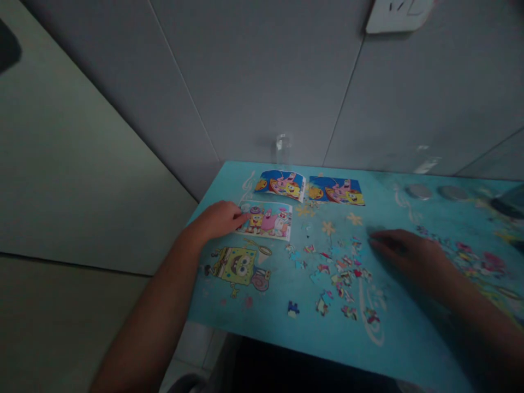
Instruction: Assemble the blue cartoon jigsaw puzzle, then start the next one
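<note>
My left hand [224,218] is closed at the left edge of a cartoon picture card [268,219], its thumb and fingers on that edge. The card lies on the turquoise tabletop. To the right, my right hand [409,256] is low over the table with thumb and fingers drawn together; anything between them is too small to make out. Loose jigsaw puzzle pieces [344,267] are scattered between the hands. A dark blue and white puzzle piece [293,309] lies apart, nearer the front edge.
Behind stand a curled blue picture card [280,183] and a flat blue puzzle picture [336,190]. A clear container [283,150] is by the wall. Two round grey discs, one a disc [418,191], lie at back right. A wall socket [399,15] is above.
</note>
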{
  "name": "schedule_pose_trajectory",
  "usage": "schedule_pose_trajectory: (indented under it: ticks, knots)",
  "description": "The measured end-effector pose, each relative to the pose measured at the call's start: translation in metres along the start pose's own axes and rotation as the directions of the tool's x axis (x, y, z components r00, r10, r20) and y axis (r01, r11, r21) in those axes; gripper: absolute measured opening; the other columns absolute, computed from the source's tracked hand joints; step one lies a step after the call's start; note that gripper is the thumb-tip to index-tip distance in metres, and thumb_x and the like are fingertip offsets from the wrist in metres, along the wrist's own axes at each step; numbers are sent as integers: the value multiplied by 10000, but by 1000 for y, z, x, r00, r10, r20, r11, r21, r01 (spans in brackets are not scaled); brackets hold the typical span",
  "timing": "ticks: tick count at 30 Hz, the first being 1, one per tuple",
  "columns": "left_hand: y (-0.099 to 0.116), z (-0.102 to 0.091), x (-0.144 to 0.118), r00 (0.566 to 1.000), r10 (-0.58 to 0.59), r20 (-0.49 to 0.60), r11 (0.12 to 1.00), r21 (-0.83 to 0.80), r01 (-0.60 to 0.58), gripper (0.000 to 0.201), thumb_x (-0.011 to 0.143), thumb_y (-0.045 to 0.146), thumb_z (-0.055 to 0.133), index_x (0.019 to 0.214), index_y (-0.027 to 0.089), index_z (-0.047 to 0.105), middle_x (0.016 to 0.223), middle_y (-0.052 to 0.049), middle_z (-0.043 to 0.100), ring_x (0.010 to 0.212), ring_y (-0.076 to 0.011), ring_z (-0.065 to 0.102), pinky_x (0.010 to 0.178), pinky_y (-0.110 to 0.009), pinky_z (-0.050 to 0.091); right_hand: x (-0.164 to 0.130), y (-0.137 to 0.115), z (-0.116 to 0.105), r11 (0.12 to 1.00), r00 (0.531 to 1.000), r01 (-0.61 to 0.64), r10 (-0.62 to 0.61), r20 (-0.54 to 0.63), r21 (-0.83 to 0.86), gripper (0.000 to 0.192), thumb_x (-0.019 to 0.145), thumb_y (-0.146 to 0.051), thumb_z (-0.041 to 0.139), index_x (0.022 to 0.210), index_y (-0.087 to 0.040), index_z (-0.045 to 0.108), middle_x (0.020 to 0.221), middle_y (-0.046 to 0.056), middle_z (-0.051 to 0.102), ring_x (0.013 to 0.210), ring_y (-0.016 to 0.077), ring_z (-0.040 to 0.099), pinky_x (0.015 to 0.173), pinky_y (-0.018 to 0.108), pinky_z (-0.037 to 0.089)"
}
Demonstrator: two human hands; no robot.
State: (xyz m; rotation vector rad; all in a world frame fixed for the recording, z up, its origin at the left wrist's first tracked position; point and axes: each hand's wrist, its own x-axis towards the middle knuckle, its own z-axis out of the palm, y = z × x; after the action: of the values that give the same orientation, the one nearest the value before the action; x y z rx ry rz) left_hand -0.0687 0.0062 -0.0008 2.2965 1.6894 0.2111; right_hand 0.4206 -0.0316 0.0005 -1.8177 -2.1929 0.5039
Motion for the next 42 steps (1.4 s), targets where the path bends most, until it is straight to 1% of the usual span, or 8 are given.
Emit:
schedule_pose_trajectory:
  ticks: [5, 12, 17, 22, 28, 34, 39, 42]
  knots:
    - [-2, 2, 2, 1000, -3, -6, 1000, -17, 3, 547, 922, 589, 514, 531, 218, 608, 471, -4, 540, 413, -131, 431, 476, -287, 209, -2, -3, 0, 1000, 1000, 23, -23, -20, 3, 394, 944, -456, 559, 1171, -188, 738, 1033, 100, 780, 840, 268, 737, 804, 413, 574]
    - [-6, 3, 4, 1000, 13, -10, 999, -49, -13, 543, 901, 586, 528, 501, 224, 595, 439, 1, 512, 394, -133, 431, 449, -289, 212, -3, -12, -2, 999, 999, 44, -44, -15, -13, 381, 951, -426, 538, 1184, -197, 734, 1035, 85, 778, 852, 265, 739, 815, 416, 578]
    - [-13, 4, 5, 1000, 24, 16, 999, 22, -25, 527, 916, 569, 506, 533, 225, 618, 469, -5, 557, 425, -147, 494, 459, -281, 237, -5, -16, -3, 998, 998, 55, -56, -24, -8, 363, 952, -411, 532, 1171, -208, 739, 1005, 72, 778, 829, 245, 736, 798, 383, 579]
    - [-17, 5, 5, 998, -9, 60, 998, 60, 6, 539, 945, 568, 454, 569, 224, 630, 493, -5, 579, 458, -161, 533, 479, -281, 266, -6, -19, -5, 998, 998, 53, -53, -12, -23, 359, 960, -400, 528, 1175, -201, 735, 1009, 76, 770, 854, 238, 733, 804, 354, 569]
    - [-17, 5, 5, 998, -27, 53, 999, 28, 26, 514, 925, 565, 493, 564, 229, 637, 505, -13, 586, 469, -174, 533, 489, -291, 272, -7, -20, -5, 998, 998, 61, -62, -9, -14, 353, 964, -397, 519, 1181, -214, 730, 1015, 75, 769, 853, 239, 731, 788, 352, 575]
    - [-17, 5, 5, 997, -41, 70, 998, 54, 37, 547, 953, 588, 456, 586, 220, 626, 526, -14, 593, 497, -178, 537, 503, -291, 272, -6, -18, -4, 997, 997, 72, -72, -14, 1, 344, 961, -393, 536, 1176, -210, 733, 997, 74, 770, 845, 231, 725, 783, 346, 568]
    - [-12, 2, 5, 988, -76, 131, 992, 107, 62, 554, 982, 572, 426, 666, 178, 654, 581, -12, 603, 579, -159, 533, 571, -272, 281, -5, -18, -2, 996, 995, 89, -90, -45, -4, 333, 956, -363, 548, 1153, -189, 752, 978, 90, 773, 814, 241, 721, 755, 358, 560]
    - [-10, 1, 5, 987, -80, 141, 991, 115, 64, 554, 996, 551, 418, 681, 160, 653, 591, -7, 586, 590, -146, 512, 591, -268, 263, -4, -17, -1, 993, 991, 115, -116, -68, -16, 320, 962, -307, 521, 1126, -181, 765, 1012, 98, 775, 822, 249, 723, 771, 369, 549]
